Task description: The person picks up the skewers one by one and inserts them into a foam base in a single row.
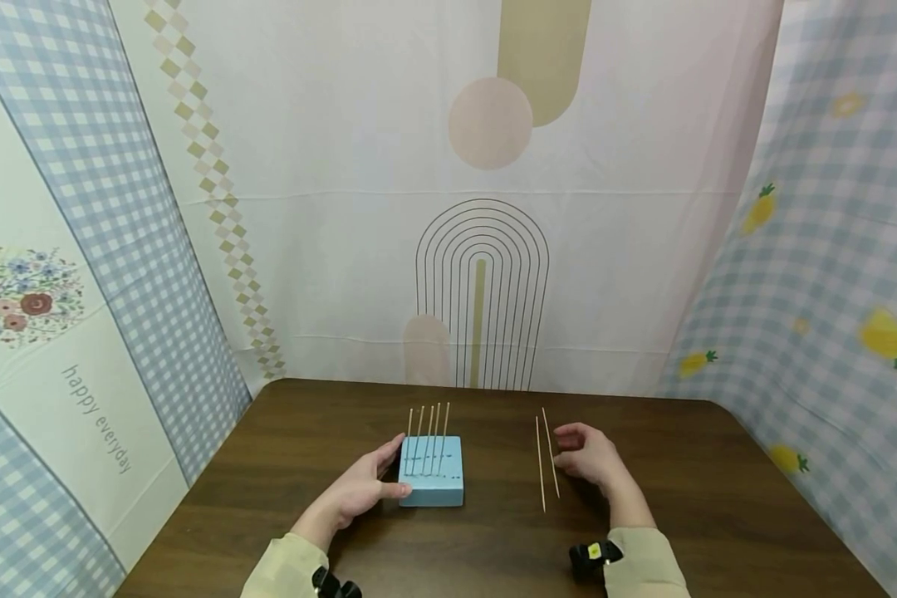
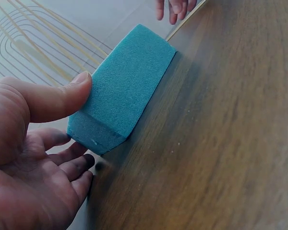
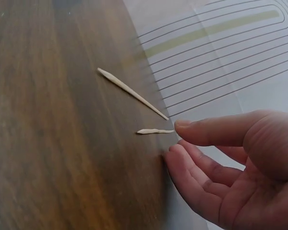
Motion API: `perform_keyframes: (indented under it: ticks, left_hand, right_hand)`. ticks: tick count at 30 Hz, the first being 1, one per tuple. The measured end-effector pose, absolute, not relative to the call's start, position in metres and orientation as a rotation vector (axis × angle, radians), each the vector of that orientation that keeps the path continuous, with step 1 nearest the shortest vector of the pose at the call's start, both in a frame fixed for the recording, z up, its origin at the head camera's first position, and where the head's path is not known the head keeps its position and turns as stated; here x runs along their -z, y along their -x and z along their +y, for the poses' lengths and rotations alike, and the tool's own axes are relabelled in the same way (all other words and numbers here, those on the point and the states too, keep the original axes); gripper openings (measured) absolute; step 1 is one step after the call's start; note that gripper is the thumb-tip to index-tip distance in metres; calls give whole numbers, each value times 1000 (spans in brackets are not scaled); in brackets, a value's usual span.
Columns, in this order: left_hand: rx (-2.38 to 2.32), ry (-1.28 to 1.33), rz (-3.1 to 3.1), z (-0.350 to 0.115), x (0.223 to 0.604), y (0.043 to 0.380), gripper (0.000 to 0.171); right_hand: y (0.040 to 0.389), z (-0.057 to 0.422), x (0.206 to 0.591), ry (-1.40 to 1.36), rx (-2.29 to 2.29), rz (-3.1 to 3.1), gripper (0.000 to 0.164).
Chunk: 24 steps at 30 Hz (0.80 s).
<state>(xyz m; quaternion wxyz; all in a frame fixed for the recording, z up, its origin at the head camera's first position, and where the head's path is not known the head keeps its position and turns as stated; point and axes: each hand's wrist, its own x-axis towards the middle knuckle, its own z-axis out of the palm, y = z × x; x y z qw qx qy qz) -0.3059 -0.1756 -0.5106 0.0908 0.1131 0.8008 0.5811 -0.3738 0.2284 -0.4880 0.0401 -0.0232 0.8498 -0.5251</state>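
A light-blue foam block [image 1: 431, 497] sits on the table with several thin wooden skewers [image 1: 447, 421] standing in its top. My left hand [image 1: 355, 490] holds the block at its left side, the thumb at the near corner and the fingers toward the far side; the left wrist view shows the thumb pressed to the block [image 2: 129, 76]. Two loose skewers lie to the right, a left one [image 1: 541, 465] and a right one [image 1: 550, 453]. My right hand [image 1: 592, 455] is beside the right skewer, thumb and fingers apart; whether the thumb touches it I cannot tell.
The dark wooden table [image 1: 493, 548] ends at a pale patterned cloth backdrop [image 1: 344, 249]. Checked cloths hang at the left and at the right [image 1: 815, 332]. Small holes dot the block's top.
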Motion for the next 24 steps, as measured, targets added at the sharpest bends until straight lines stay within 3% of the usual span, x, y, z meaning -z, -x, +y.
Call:
perform_keyframes:
  ticks: [24]
  left_hand:
    - [-1727, -327, 2381, -176, 510, 305, 96]
  right_hand:
    - [375, 223, 495, 19, 1564, 2598, 59]
